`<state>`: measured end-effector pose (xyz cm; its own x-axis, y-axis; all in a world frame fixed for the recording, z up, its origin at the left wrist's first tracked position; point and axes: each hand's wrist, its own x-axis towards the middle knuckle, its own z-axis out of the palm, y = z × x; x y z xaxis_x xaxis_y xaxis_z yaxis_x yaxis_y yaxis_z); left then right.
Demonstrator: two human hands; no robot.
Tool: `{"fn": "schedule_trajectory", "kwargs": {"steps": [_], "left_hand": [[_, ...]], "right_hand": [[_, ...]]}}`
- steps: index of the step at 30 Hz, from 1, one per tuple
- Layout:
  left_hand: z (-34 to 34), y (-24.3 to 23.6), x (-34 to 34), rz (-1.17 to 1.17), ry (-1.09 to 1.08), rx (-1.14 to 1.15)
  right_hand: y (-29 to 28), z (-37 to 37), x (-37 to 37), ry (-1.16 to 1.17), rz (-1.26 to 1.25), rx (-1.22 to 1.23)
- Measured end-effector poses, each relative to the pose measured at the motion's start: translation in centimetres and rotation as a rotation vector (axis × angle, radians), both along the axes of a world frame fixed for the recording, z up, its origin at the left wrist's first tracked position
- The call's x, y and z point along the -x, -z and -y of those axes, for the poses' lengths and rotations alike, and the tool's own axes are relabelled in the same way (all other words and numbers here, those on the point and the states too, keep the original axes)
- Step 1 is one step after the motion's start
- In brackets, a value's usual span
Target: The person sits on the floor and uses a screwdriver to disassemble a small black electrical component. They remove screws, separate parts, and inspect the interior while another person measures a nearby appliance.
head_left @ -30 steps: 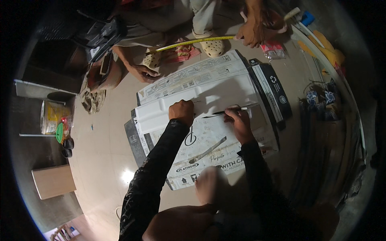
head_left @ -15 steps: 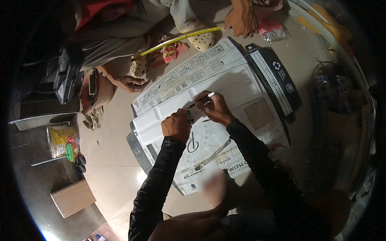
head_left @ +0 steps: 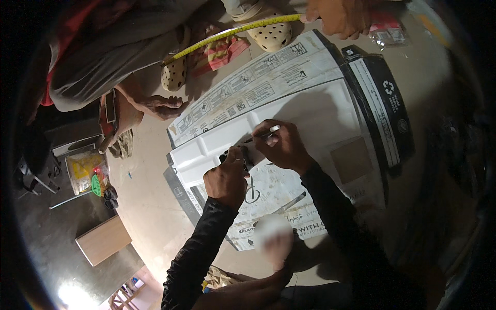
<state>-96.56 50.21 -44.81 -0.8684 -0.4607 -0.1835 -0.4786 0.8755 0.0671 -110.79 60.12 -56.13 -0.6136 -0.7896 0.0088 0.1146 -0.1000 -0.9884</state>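
Observation:
My right hand [head_left: 285, 151] pinches a slim pen [head_left: 274, 128] with a white end, its dark tip pointing toward my left hand. My left hand [head_left: 225, 182] is closed on a small black object [head_left: 245, 156], pressed down near the edge of a white ridged panel [head_left: 320, 111]; its kind is mostly hidden by my fingers. Both hands are close together over that panel. Beneath it lies a flattened printed cardboard box [head_left: 235, 98], white and grey with black ends, spread on the floor.
Across from me sits a person in grey trousers and cream clogs [head_left: 271, 37]; their hand [head_left: 341, 18] is at one end of a yellow measuring tape [head_left: 232, 32]. Their other hand [head_left: 160, 106] hangs near the box's corner. A wooden board [head_left: 104, 240] lies at left.
My view has shifted, so the scene sits differently. My hands stay together at the panel, and the black object in my left hand shows more. The pen is still in my right.

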Motion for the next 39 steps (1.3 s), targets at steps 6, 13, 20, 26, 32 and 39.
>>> {"fn": "schedule_trajectory", "kwargs": {"steps": [6, 13, 20, 26, 32, 39], "left_hand": [[0.20, 0.16, -0.18, 0.043, 0.020, 0.037], [0.26, 0.19, -0.69, 0.000, 0.003, -0.013], [0.16, 0.25, -0.73, 0.030, -0.016, -0.017], [0.24, 0.22, -0.75, 0.079, -0.019, -0.017], [-0.08, 0.34, -0.48, 0.099, -0.031, -0.001], [0.09, 0.09, -0.49, 0.086, 0.000, 0.005]], "right_hand": [[-0.14, 0.14, -0.12, 0.023, -0.051, 0.004], [0.09, 0.27, -0.12, 0.034, -0.168, 0.036], [-0.05, -0.01, -0.13, -0.030, -0.121, -0.005], [0.26, -0.07, -0.07, -0.049, -0.222, -0.011], [0.78, -0.26, 0.18, -0.047, -0.257, 0.023], [0.45, -0.36, 0.18, -0.055, -0.196, -0.018]]}}
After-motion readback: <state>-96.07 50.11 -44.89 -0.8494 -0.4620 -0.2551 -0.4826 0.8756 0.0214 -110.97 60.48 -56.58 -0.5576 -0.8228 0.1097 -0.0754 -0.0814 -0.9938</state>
